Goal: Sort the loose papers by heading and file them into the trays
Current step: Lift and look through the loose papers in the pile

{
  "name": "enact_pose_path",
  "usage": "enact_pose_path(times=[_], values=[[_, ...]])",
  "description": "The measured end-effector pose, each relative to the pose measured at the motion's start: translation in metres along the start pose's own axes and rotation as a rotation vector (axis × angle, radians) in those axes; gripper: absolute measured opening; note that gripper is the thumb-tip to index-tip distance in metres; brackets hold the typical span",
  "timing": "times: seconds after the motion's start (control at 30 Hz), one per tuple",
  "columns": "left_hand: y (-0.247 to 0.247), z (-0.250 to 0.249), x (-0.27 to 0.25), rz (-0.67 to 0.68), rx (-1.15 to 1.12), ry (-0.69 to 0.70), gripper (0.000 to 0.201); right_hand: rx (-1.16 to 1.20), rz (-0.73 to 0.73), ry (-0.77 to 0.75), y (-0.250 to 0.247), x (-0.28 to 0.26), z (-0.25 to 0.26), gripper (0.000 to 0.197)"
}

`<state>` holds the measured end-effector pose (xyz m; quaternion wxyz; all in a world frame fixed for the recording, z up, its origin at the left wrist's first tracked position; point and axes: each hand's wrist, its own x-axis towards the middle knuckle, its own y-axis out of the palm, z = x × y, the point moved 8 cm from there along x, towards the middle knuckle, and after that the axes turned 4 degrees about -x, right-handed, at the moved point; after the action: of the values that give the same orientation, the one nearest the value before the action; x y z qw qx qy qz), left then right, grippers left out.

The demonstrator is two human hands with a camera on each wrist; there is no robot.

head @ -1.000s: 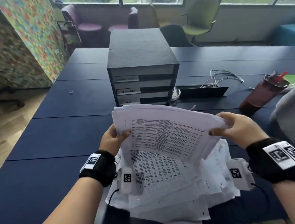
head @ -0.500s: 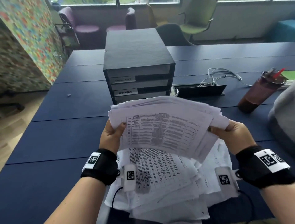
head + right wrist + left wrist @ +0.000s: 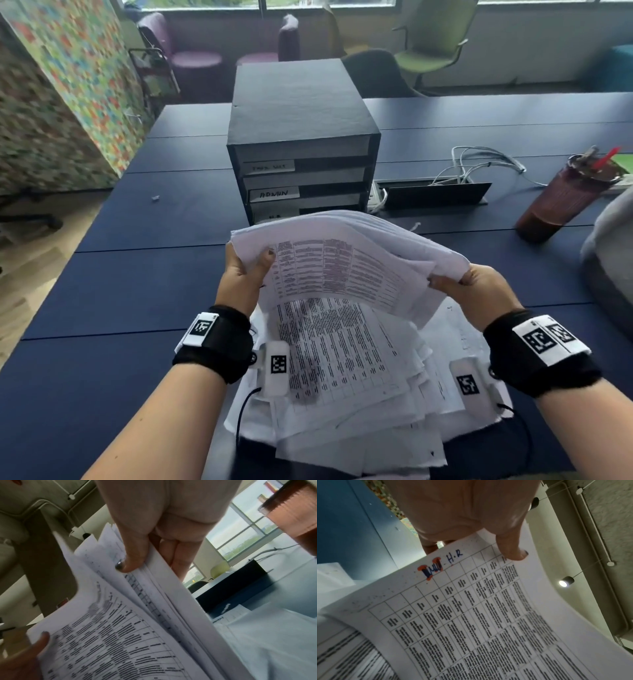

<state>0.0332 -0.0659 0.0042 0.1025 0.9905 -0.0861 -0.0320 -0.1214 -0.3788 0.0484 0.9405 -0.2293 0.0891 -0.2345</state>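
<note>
Dark blue table [image 3: 102,291] in an office with chairs behind. A sheaf of papers [image 3: 342,267], printed tables with a handwritten "H.R" heading [image 3: 454,557], is raised above a loose pile [image 3: 342,394], pinched at its sides by the left hand [image 3: 243,274] and right hand [image 3: 476,291]. Black labelled trays [image 3: 301,154] stand just beyond, bare tabletop to the left. Compared with a second ago, the sheaf sits slightly higher, covering the lowest tray's label.

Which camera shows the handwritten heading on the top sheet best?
The left wrist view: "H.R" is legible in blue ink beside the left hand's thumb. In the head view that corner of the top sheet is too small to read; the right wrist view shows only blurred table rows.
</note>
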Motion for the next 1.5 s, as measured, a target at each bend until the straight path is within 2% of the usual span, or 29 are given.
enact_pose_path(times=[0.07,0.2,0.27,0.37,0.43,0.5,0.6,0.8,0.9,0.97,1.07,1.13,1.2,1.23,1.3,1.37,1.43,1.5], values=[[0.001,-0.002,0.004,-0.004,0.032,-0.009,0.041,-0.020,0.019,0.001,0.002,0.001,0.005,0.013],[-0.008,-0.001,0.013,-0.072,0.070,-0.045,0.024,-0.046,0.024,-0.044,-0.003,0.000,0.011,0.013],[-0.012,-0.001,0.017,-0.089,0.101,-0.053,0.022,0.031,0.047,-0.065,-0.003,-0.004,0.011,0.014],[-0.012,-0.005,0.019,-0.078,0.105,-0.042,0.005,0.172,0.092,-0.062,0.000,-0.007,0.008,0.027],[-0.011,-0.006,0.018,-0.060,0.101,-0.038,0.012,0.081,0.087,-0.059,0.004,-0.007,0.005,0.022],[-0.008,-0.004,0.015,-0.046,0.079,-0.049,0.016,-0.037,0.038,-0.001,0.004,-0.004,-0.004,0.009],[-0.004,0.001,0.009,-0.033,0.071,-0.061,0.020,-0.012,0.045,0.057,0.013,-0.007,-0.006,0.014],[0.002,0.021,0.000,-0.028,0.179,-0.107,0.026,-0.030,0.046,0.036,0.021,-0.005,-0.002,0.015],[-0.002,0.016,-0.007,-0.090,0.259,-0.057,0.023,-0.033,0.059,0.012,0.022,-0.005,0.006,0.015],[-0.008,0.011,-0.011,-0.115,0.310,-0.011,0.027,-0.018,0.066,-0.030,0.019,-0.006,0.012,0.021],[-0.018,0.005,-0.013,-0.111,0.301,-0.005,0.034,0.027,0.099,-0.145,0.010,-0.004,0.025,0.049],[-0.025,-0.003,-0.012,-0.087,0.296,-0.013,0.037,0.122,0.113,-0.194,0.004,0.000,0.036,0.064],[-0.028,-0.015,-0.010,-0.033,0.298,-0.009,0.037,0.137,0.119,-0.210,-0.002,0.004,0.049,0.057],[-0.029,-0.020,-0.009,0.001,0.292,-0.007,0.037,0.084,0.121,-0.204,-0.002,0.006,0.054,0.050],[-0.030,-0.027,-0.007,0.066,0.296,-0.011,0.036,-0.178,0.136,-0.204,0.001,0.012,0.059,0.039],[-0.027,-0.031,-0.009,0.141,0.294,-0.020,0.036,-0.395,0.231,-0.190,0.017,0.014,0.063,0.030],[-0.020,-0.033,-0.011,0.223,0.292,-0.019,0.035,-0.436,0.307,-0.158,0.037,0.013,0.060,0.030],[-0.020,-0.031,-0.011,0.253,0.282,-0.033,0.032,-0.405,0.311,-0.122,0.050,0.014,0.051,0.027]])
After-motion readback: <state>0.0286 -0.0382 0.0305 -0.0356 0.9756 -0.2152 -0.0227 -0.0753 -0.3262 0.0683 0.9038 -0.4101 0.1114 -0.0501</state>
